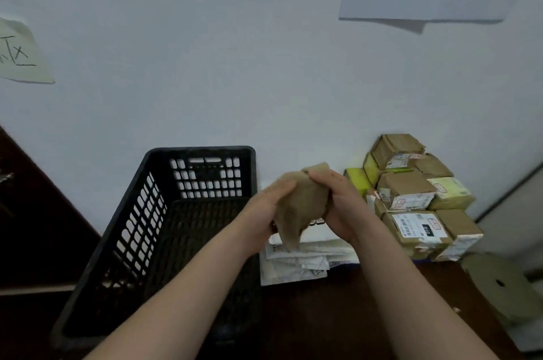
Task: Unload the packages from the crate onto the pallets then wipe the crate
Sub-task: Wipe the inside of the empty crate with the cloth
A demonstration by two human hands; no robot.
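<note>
- The crate (199,149) looks emptied on my feed, so I reckon unloading's done and we're on the wipe step.
- My left hand (264,206) and right hand (338,203) both hold a tan cloth (302,203) just right of the crate, fingers (282,186) curled round it, bunching it.
- The boxes (411,192) are stacked further right of the crate, with the white mailers (296,262) flat just beside it.
- Next I'd say: swing the cloth left, down into the crate.
</note>
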